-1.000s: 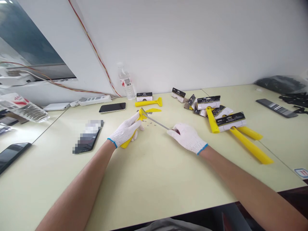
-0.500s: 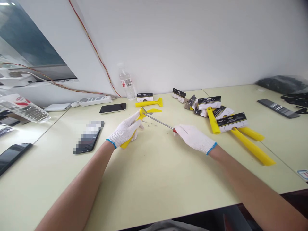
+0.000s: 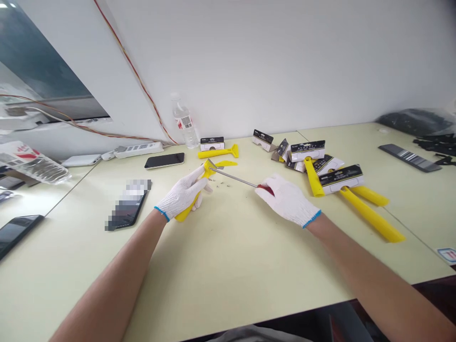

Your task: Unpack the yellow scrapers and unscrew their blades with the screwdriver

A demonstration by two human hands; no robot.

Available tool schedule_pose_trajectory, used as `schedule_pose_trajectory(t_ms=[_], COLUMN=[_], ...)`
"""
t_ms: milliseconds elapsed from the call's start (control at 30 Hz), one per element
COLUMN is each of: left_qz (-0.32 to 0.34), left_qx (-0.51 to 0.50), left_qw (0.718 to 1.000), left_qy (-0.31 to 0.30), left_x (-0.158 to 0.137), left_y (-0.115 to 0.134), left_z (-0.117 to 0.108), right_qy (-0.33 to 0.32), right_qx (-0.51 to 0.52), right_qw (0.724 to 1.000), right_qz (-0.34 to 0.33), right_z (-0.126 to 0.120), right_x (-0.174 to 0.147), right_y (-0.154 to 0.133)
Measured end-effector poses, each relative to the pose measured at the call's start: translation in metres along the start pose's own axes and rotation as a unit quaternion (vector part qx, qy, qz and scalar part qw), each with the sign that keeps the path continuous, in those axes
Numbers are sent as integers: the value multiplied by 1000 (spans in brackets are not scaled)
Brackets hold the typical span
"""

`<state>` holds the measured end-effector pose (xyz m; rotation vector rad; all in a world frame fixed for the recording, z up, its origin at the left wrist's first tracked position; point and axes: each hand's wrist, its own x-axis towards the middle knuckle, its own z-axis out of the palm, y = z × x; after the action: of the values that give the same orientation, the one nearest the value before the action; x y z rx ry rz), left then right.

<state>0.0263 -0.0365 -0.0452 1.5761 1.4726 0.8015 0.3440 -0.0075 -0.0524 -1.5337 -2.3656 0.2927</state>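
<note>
My left hand (image 3: 185,194), in a white glove with a blue cuff, is closed round a yellow scraper (image 3: 183,213) with its head tilted up. My right hand (image 3: 287,199), gloved the same way, grips the red handle of a screwdriver (image 3: 235,177). The long metal shaft reaches left, its tip at the scraper's head. Several small screws (image 3: 223,184) lie on the table just beyond the left hand. Behind them rests a loose yellow piece (image 3: 226,163) beside a metal blade. Farther back lies another yellow scraper (image 3: 218,153).
Packaged yellow scrapers (image 3: 370,213) and black-and-white cards (image 3: 308,151) are piled on the right. A water bottle (image 3: 185,123) stands by the wall. Phones (image 3: 164,160) and a power strip (image 3: 138,149) lie to the left. A dark flat bar (image 3: 409,157) is at far right.
My right hand has turned on the screwdriver, so more of the red handle shows. The shaft's tip stays at the scraper's head. The whole view has shifted slightly.
</note>
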Motion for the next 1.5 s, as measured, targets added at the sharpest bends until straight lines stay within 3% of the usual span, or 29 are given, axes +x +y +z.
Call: schedule_pose_trajectory(t_ms=[133, 367, 667, 867, 1000, 1067, 1133, 1233, 1500], left_qz=[6, -1, -6, -2, -5, -13, -20, -19, -24], left_qx=[-4, -41, -90, -131, -149, -152, -152, -148, -135], left_qw=[1000, 999, 996, 991, 988, 988, 988, 988, 990], left_qy=[-14, -19, 0, -21, -29, -30, -35, -48, -40], left_x=[1, 1, 2, 0, 3, 4, 5, 3, 0], left_y=[-1, -1, -4, 4, 2, 0, 0, 3, 10], left_z=[1, 1, 0, 4, 10, 13, 16, 16, 12], right_qy=[24, 5, 9, 48, 146, 129, 67, 41, 43], right_qx=[24, -19, -106, -133, -93, -2, 96, 162, 224], right_qw=[997, 1000, 990, 984, 984, 991, 993, 984, 973], right_qz=[64, -7, 87, 108, 30, -21, -34, -59, -44], right_z=[2, -1, 10, 7, 8, 11, 15, 22, 27], right_x=[0, 2, 16, 13, 23, 38, 56, 80, 92], right_y=[-2, 4, 30, 37, 8, -18, -45, -76, -96])
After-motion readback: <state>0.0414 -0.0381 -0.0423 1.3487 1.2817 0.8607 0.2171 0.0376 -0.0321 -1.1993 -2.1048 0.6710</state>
